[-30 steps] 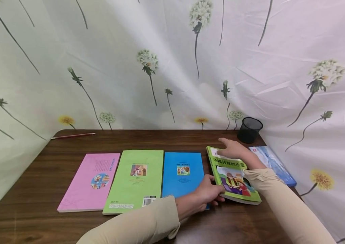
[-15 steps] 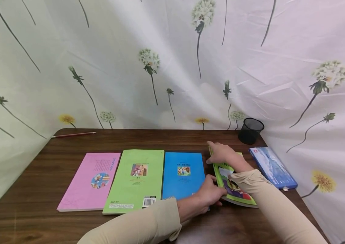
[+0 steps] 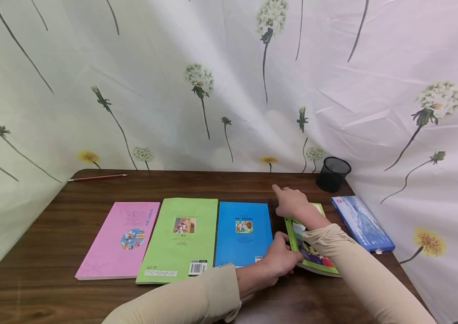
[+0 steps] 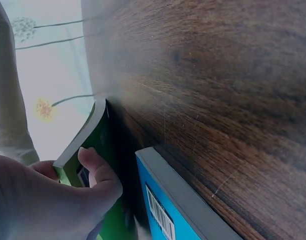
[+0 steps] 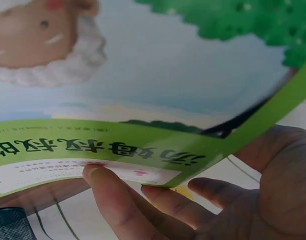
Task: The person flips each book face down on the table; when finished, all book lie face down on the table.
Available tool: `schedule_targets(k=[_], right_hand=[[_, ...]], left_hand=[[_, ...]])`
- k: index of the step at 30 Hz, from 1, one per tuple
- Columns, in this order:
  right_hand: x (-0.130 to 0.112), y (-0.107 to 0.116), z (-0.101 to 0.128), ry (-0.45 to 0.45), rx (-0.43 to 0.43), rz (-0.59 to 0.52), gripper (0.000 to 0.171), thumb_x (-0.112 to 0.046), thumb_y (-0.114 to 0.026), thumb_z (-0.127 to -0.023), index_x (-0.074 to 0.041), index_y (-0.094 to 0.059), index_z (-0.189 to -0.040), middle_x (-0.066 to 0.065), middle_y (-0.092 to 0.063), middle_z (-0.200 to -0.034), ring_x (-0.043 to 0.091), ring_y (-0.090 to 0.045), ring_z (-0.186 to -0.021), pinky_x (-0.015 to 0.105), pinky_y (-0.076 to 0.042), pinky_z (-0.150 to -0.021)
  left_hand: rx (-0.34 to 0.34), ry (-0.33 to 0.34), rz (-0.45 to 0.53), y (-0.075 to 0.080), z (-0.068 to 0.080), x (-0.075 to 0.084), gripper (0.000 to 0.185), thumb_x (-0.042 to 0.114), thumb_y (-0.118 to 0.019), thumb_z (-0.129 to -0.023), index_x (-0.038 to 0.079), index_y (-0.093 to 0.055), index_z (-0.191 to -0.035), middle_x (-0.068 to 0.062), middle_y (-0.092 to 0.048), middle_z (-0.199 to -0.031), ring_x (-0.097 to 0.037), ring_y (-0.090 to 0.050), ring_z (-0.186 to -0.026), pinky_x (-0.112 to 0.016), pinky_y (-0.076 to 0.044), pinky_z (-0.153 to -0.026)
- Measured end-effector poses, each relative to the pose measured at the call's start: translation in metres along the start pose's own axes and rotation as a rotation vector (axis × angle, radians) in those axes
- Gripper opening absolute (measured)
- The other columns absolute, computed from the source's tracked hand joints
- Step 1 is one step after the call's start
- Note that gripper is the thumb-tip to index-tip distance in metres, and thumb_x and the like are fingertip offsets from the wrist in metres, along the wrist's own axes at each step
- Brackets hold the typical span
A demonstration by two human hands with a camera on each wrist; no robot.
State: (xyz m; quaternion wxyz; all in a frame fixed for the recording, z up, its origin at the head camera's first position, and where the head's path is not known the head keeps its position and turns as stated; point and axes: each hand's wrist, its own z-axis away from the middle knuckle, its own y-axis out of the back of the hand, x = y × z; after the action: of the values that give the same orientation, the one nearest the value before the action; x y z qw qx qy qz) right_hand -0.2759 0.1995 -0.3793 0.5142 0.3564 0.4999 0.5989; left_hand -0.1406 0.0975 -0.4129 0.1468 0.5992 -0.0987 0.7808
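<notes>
My left hand (image 3: pixel 280 257) pinches the near left corner of a green picture book (image 3: pixel 314 258). The left wrist view shows the thumb (image 4: pixel 100 172) against its underside and a fingertip over the front cover. This book stands tilted and slightly bowed, its left side raised. My right hand (image 3: pixel 294 204) holds its far left corner, covering much of the title. In the right wrist view, one fingertip (image 5: pixel 95 172) lies on the cover while other fingers of the right hand (image 5: pixel 282 190) are behind the edge. Just left lies a blue book (image 3: pixel 243 238), face down.
Left of the blue book lie a second green book (image 3: pixel 182 252) and a pink book (image 3: pixel 111 252). A blue-and-white book (image 3: pixel 361 223) sits at the table's right edge. Behind it stands a black mesh pen cup (image 3: pixel 333 174). A pencil (image 3: pixel 97 178) lies far left.
My right hand has moved left across the green book onto its far left corner. The book's left side has risen and tilted. The left hand has shifted slightly right, keeping its pinch.
</notes>
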Motion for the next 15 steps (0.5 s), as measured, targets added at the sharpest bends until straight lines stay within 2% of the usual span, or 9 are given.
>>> schedule_targets(k=[2, 6, 15], right_hand=[[-0.002, 0.000, 0.000, -0.004, 0.002, 0.014, 0.075, -0.014, -0.062, -0.092, -0.009, -0.027, -0.158, 0.027, -0.045, -0.149, 0.028, -0.056, -0.070, 0.032, -0.037, -0.053], [-0.007, -0.001, 0.000, -0.018, 0.003, 0.044, 0.078, -0.015, -0.064, -0.092, -0.011, -0.024, -0.159, 0.028, -0.043, -0.150, 0.026, -0.053, -0.060, 0.031, -0.036, -0.051], [-0.017, -0.004, 0.000, -0.020, 0.032, 0.115, 0.080, -0.018, -0.067, -0.093, -0.013, -0.023, -0.160, 0.030, -0.042, -0.149, 0.022, -0.050, -0.053, 0.030, -0.036, -0.048]], left_hand=[[0.000, -0.002, -0.001, -0.001, 0.001, 0.000, 0.038, -0.002, -0.065, -0.084, 0.006, -0.043, -0.114, -0.006, -0.055, -0.083, -0.015, -0.041, -0.049, -0.031, -0.046, -0.052], [0.008, -0.001, -0.013, -0.002, 0.002, 0.001, 0.038, -0.001, -0.066, -0.085, 0.007, -0.043, -0.115, -0.006, -0.056, -0.083, -0.014, -0.042, -0.048, -0.031, -0.049, -0.052], [0.018, -0.006, -0.021, -0.002, 0.004, 0.004, 0.039, 0.002, -0.067, -0.087, 0.007, -0.044, -0.118, -0.006, -0.056, -0.089, -0.015, -0.044, -0.050, -0.031, -0.049, -0.050]])
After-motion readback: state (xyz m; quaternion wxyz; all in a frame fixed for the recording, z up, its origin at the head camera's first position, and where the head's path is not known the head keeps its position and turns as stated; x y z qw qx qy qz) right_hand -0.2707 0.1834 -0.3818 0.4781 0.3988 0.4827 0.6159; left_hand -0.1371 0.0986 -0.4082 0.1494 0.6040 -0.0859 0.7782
